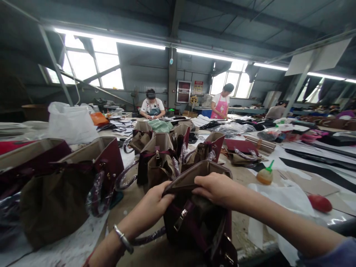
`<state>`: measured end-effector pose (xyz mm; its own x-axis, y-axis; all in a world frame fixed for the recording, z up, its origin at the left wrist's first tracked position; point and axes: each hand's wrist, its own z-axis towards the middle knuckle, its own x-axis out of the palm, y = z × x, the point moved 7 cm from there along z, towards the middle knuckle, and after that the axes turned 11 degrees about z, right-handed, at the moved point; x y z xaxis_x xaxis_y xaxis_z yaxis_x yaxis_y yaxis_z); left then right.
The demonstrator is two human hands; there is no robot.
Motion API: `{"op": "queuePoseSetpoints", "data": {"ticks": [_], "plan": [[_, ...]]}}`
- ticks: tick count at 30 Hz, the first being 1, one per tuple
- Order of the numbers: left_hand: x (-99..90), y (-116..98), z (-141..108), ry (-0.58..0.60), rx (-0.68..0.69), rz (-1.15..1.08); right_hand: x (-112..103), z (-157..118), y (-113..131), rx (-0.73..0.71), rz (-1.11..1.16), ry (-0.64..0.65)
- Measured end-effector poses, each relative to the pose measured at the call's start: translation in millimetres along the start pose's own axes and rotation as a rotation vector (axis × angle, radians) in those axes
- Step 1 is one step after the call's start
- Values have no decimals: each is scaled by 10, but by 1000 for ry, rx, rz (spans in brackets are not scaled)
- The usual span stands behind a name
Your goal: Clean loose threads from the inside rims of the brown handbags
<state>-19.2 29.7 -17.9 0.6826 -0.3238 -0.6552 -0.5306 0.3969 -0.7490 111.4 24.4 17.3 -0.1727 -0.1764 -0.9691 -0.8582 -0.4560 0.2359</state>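
The dark bag (198,218) stands at the table's (239,237) near edge, its open top between the two hands, with the left fingers (167,194) pinching one end of its rim and the right fingers (201,185) pinching farther along.

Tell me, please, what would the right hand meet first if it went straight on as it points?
Probably the left hand, across the mouth of the held bag, though the depth between them is unclear.
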Motion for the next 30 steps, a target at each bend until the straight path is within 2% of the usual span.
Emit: {"op": "queuePoseSetpoints", "data": {"ticks": [3, 6, 10, 18, 30], "plan": [[-17, 48, 12, -33, 11, -103, 36, 103, -99, -3, 104, 0], [-50, 52, 18, -77, 21, -159, 43, 133, -147, 10, 113, -61], [-89, 92, 43, -162, -15, -149, 18, 157, -145, 69, 45, -146], [-114, 226, 50, -243, -71, -106, -16, 231, -76, 153, 33, -230], [-107, 266, 80, -281, -94, -174, -43, 267, -76, 176, 11, -264]]}}
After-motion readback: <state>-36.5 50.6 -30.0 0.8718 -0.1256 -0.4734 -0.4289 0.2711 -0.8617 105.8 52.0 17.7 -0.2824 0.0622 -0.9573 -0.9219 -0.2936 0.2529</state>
